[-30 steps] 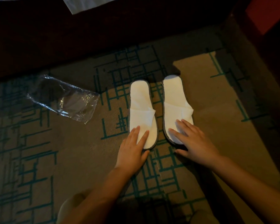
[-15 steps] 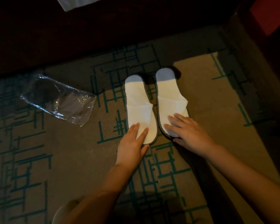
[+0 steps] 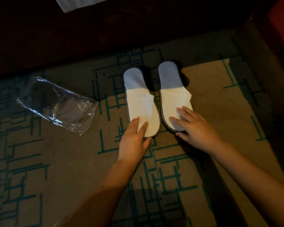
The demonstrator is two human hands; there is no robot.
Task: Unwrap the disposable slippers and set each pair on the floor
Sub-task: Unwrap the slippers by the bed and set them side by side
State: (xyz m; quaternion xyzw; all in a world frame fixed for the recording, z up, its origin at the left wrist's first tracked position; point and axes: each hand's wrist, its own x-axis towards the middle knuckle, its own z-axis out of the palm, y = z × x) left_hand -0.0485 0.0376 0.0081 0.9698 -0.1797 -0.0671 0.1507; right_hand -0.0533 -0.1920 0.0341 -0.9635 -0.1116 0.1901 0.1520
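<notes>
Two white disposable slippers with grey edging lie flat and side by side on the patterned carpet, the left slipper (image 3: 141,99) and the right slipper (image 3: 172,94). Their far ends lie in shadow. My left hand (image 3: 134,140) rests flat, fingers spread, on the near end of the left slipper, thumb at its edge. On the near end of the right slipper lies my right hand (image 3: 195,126), also flat, fingers apart. An empty clear plastic wrapper (image 3: 59,104) lies crumpled on the carpet to the left, apart from the slippers.
A dark piece of furniture (image 3: 72,38) runs along the far side of the carpet, with something white (image 3: 75,2) on top at the frame's upper edge. A red surface (image 3: 282,18) shows at the top right. Brown carpet with green lines (image 3: 39,169) covers the floor.
Both hands have slid the slippers a short way further from me toward the dark furniture, so their far ends now sit in shadow. The wrapper has not moved.
</notes>
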